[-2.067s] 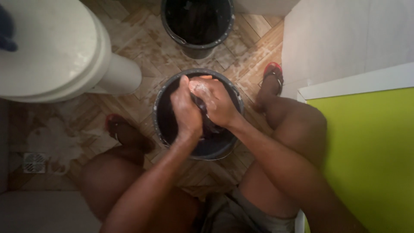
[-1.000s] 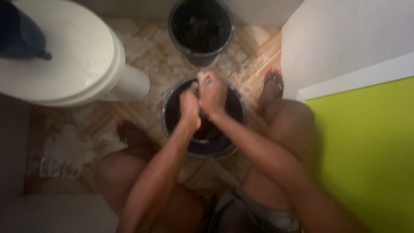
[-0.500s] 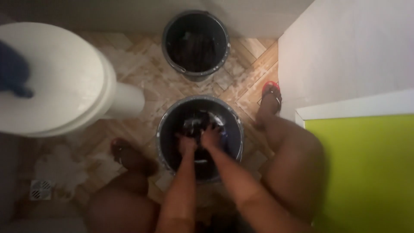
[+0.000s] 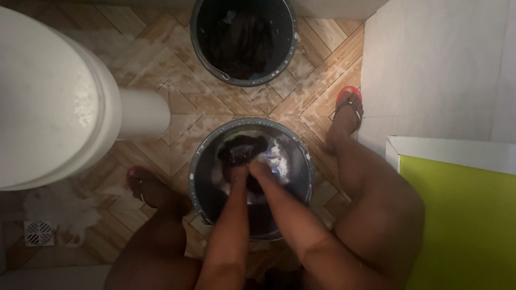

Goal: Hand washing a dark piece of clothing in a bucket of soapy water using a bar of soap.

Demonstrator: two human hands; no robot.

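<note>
Hand-washing laundry on a bathroom floor, seen from above. Left hand [image 4: 235,173] and right hand [image 4: 259,171] sunk side by side into the near bucket [image 4: 200,177], both pressed against a dark garment [image 4: 243,149] bunched in sudsy water toward the far wall of that bucket. Fingers buried in cloth and foam: closed on the fabric, by the look of it, though exact curl of each hand hard to tell in the dim light. Patches of white lather [image 4: 278,157] floating just right of the garment.

Second bucket [image 4: 294,40] standing well apart, farther out, with more dark, wet-looking clothing lying in it. Toilet [image 4: 59,102] filling the left, floor drain [image 4: 39,232] at lower left, soapy smears across the herringbone floor tiles [image 4: 177,102]. Bare knees to either side of the near bucket, feet in red sandals [image 4: 349,96]. Green panel [image 4: 467,225] at the right edge.

Judged from the pose: scrubbing or dunking stage, garment not yet lifted clear of the water. Next move likely to call for a firm two-handed gather of the cloth, a rub of fabric against fabric, or a squeeze over the same bucket, with care against slopping suds onto an already slick floor.
</note>
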